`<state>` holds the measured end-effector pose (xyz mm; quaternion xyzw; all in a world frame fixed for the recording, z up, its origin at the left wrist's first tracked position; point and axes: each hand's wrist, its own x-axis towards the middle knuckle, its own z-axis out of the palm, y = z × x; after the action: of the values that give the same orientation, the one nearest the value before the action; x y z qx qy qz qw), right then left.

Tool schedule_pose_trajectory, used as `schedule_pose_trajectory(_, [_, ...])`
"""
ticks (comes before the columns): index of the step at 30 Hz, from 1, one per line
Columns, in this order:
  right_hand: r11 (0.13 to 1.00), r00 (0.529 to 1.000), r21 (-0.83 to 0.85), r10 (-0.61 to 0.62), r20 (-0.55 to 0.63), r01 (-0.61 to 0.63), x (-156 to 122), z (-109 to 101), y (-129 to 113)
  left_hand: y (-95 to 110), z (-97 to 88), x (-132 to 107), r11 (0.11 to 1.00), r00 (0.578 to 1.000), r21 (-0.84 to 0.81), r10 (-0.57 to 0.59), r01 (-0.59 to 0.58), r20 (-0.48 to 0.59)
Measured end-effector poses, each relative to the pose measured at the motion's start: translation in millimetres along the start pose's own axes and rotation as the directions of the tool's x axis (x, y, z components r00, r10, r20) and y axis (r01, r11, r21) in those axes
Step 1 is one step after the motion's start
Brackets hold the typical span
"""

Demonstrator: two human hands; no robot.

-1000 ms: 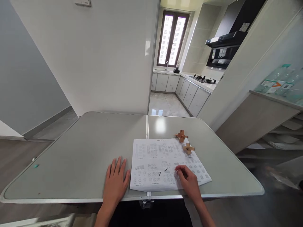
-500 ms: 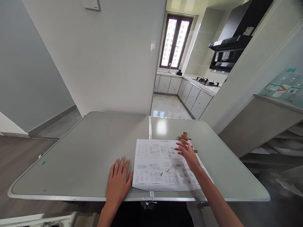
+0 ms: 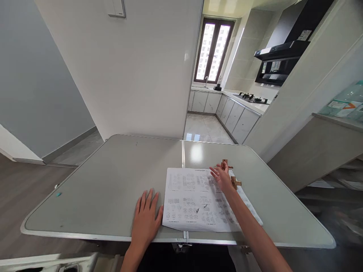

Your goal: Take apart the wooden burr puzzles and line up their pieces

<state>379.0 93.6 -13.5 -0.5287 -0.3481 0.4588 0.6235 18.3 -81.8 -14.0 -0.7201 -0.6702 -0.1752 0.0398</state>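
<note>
My left hand [image 3: 146,217] lies flat on the table with its fingers spread, its thumb close to the left edge of a printed paper sheet [image 3: 195,192]. Rows of small diagrams and a few dark check marks cover the sheet. Over the sheet's upper right part is my right hand [image 3: 223,177], fingers apart. Its fingertips are at a brown wooden interlocking-block piece [image 3: 225,161], partly hidden behind them; whether they touch it I cannot tell. A second wooden block piece [image 3: 235,182] sits just right of the wrist, by the sheet's right edge.
The folding table [image 3: 133,166] has a metal centre seam and rounded corners. A small teal bit [image 3: 58,194] lies at its left. Plastic bottles [image 3: 344,104] stand on a ledge to the right. Beyond the wall is a kitchen with a stove [image 3: 252,98].
My right hand has moved slightly up toward the far wooden piece, uncovering more of the nearer one. My left hand stays flat. The whole view has shifted a little.
</note>
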Motion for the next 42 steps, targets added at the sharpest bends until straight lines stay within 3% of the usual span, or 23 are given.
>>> schedule_pose_trajectory(5, [1.0, 0.998, 0.011, -0.014, -0.058, 0.015, -9, 3, -2, 0, -2.6, 0, 1.0, 1.0, 0.022, 0.008, -0.008, 0.014])
schedule_pose_trajectory(9, [0.998, 0.997, 0.006, -0.056, -0.054, 0.056, -31, 8, -11, 1, -3.2, 0, 1.0, 1.0, 0.025, 0.016, -0.016, 0.012])
schedule_pose_trajectory(14, [0.989, 0.985, 0.039, -0.146, 0.086, 0.143, -80, 12, -27, 0, -2.5, 1, 1.0, 1.0, -0.004, 0.014, -0.014, 0.009])
schedule_pose_trajectory(18, [0.995, 0.977, 0.023, -0.1, 0.191, 0.097, -126, 10, -33, 3, -9.0, 2, 0.984, 0.999, -0.177, -0.037, 0.031, -0.028])
schedule_pose_trajectory(20, [0.997, 0.964, -0.032, -0.066, 0.256, 0.077, -147, 8, -35, 11, -17.7, 3, 0.939, 0.993, -0.335, -0.101, 0.077, -0.055])
schedule_pose_trajectory(22, [0.996, 0.943, -0.056, -0.044, 0.33, 0.066, -164, 7, -36, 26, -29.0, 5, 0.862, 0.992, -0.495, -0.125, 0.107, -0.002])
schedule_pose_trajectory(26, [0.997, 0.881, -0.054, -0.022, 0.472, 0.053, -183, 4, -40, 62, -48.7, 13, 0.651, 0.982, -0.751, 0.048, 0.11, 0.185])
schedule_pose_trajectory(30, [0.998, 0.83, -0.042, -0.006, 0.558, 0.036, -189, 1, -45, 87, -56.9, 26, 0.501, 0.916, -0.858, 0.285, 0.11, 0.284])
schedule_pose_trajectory(33, [1.0, 0.788, -0.027, 0.021, 0.615, -0.005, -194, -3, -49, 95, -59.9, 34, 0.456, 0.852, -0.878, 0.395, 0.143, 0.344])
schedule_pose_trajectory(36, [0.999, 0.757, -0.013, 0.044, 0.652, -0.047, -201, -7, -54, 98, -63.7, 38, 0.443, 0.821, -0.886, 0.449, 0.138, 0.353])
schedule_pose_trajectory(39, [0.997, 0.755, -0.024, 0.069, 0.652, -0.07, -208, -11, -58, 101, -67.9, 39, 0.461, 0.825, -0.881, 0.456, 0.103, 0.334])
schedule_pose_trajectory(42, [0.995, 0.784, -0.03, 0.091, 0.614, -0.093, -213, -13, -58, 105, -70.3, 40, 0.482, 0.848, -0.874, 0.433, 0.068, 0.305])
